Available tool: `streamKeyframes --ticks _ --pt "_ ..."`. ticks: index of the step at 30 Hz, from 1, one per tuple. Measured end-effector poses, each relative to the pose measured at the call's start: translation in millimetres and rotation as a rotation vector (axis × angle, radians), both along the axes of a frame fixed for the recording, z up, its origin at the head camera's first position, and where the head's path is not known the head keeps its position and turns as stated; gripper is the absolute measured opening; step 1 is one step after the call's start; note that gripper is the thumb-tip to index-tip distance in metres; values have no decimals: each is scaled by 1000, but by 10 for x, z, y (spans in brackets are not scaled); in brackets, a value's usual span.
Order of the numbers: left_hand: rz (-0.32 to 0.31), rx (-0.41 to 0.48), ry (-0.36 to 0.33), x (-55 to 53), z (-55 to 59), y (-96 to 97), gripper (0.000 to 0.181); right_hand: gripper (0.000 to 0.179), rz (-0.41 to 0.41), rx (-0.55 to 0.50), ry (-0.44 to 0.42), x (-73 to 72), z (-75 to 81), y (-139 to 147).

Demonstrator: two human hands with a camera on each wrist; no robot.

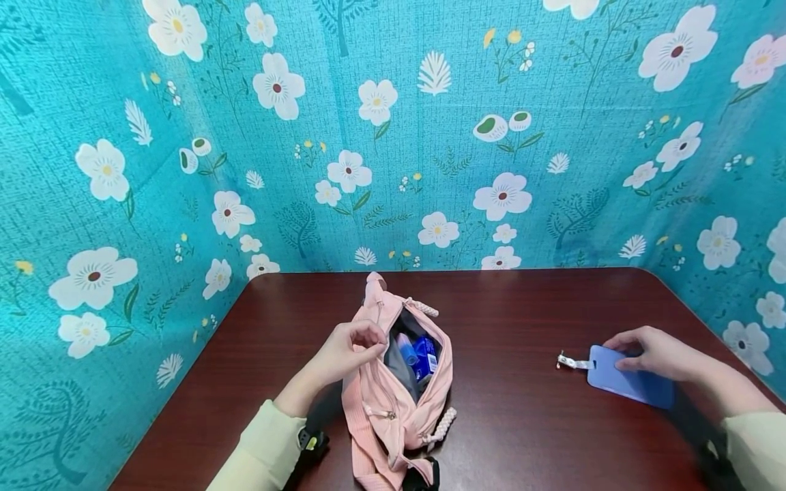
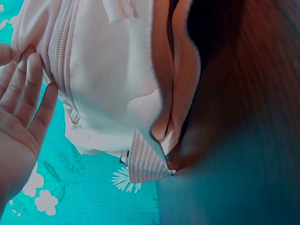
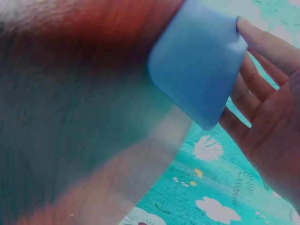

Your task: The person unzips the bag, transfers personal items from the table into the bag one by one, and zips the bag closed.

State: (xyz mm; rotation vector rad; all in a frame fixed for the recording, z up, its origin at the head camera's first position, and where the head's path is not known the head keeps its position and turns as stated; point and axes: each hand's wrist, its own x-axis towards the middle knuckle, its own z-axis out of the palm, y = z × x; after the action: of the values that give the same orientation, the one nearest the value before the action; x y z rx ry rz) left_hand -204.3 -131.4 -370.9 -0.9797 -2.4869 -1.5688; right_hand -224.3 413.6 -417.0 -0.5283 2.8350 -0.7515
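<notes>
A pink waist bag (image 1: 393,392) lies in the middle of the table, its main pocket unzipped and showing a grey lining. Inside it are a blue packet (image 1: 425,356) and a small tube with a blue and pink body (image 1: 407,349). My left hand (image 1: 350,351) pinches the bag's left rim between thumb and fingers; the left wrist view shows its fingers at the fabric beside the zipper. Over the right side of the table, my right hand (image 1: 660,354) holds a blue card holder (image 1: 635,382) by its edge, thumb on top. A white strap with a metal clip (image 1: 574,362) extends from the holder's left end.
The dark brown table (image 1: 510,327) has rounded far corners. Teal floral cloth (image 1: 393,170) hangs behind it and along both sides. The bag's strap (image 1: 362,443) and a black buckle (image 1: 424,475) lie toward the near edge.
</notes>
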Motion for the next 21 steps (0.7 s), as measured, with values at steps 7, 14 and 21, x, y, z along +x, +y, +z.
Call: streamKeyframes --ticks 7,14,21 --pt "5 -2 -9 1 2 10 8 19 73 -84 -27 24 88 -23" --pt "3 6 -4 0 -8 4 9 16 110 -139 1 33 183 -134" --pt "7 1 -3 5 -8 9 8 13 103 -121 48 39 273 -319"
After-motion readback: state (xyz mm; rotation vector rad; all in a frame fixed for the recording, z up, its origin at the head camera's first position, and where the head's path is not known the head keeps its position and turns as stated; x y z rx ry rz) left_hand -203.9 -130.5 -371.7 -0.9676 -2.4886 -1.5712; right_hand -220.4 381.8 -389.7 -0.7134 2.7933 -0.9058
